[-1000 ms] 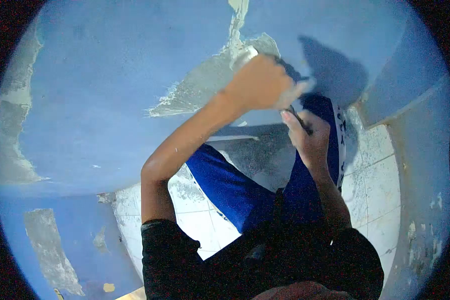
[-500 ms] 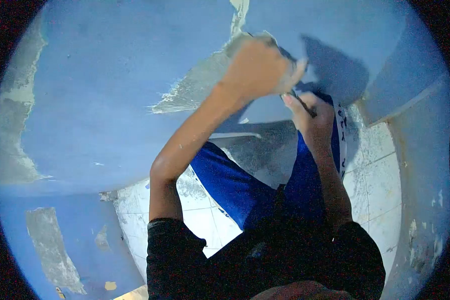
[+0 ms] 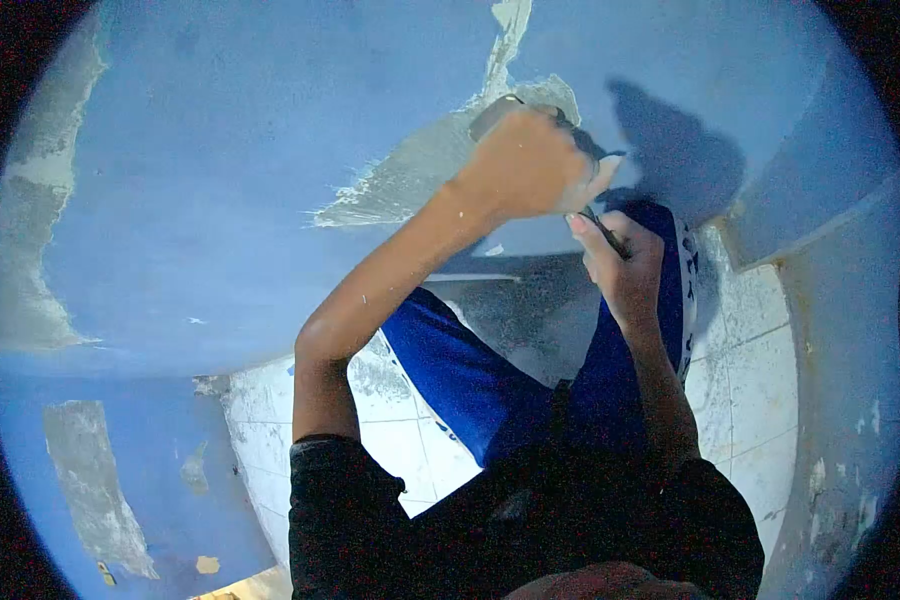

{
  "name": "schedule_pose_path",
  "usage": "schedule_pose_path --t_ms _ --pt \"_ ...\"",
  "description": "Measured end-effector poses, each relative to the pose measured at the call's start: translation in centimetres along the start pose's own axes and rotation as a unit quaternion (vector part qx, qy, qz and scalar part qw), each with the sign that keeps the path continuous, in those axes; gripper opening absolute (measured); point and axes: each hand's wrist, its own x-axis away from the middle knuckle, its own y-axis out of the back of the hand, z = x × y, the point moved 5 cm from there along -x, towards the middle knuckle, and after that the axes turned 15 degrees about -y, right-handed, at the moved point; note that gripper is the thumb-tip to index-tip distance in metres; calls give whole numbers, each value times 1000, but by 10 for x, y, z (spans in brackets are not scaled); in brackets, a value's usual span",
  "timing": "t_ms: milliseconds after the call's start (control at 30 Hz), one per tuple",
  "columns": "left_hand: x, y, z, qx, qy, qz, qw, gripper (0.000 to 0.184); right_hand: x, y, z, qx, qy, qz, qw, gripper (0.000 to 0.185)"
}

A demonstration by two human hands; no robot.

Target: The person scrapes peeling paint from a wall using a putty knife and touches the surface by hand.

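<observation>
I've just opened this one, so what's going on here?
A person in blue trousers is at a blue painted wall. Their left hand is closed around a flat grey-and-black tool, over a rough grey bare patch on the wall. Their right hand, below it in the picture, grips a slim black-handled tool pointing toward the left hand. Whether the two tools touch is hidden.
</observation>
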Motion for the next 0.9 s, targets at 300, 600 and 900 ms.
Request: schedule_pose_path --t_ms 300,600,900 --pt "4 9 2 -1 22 -48 999 45 3 -2 5 1 -27 -6 1000 28" --pt "12 -2 12 212 211 -76 951 31 2 9 1 5 -35 -15 999 21" --pt "20 -6 -6 66 -4 -190 980 19 5 8 -13 7 -65 -6 998 22"
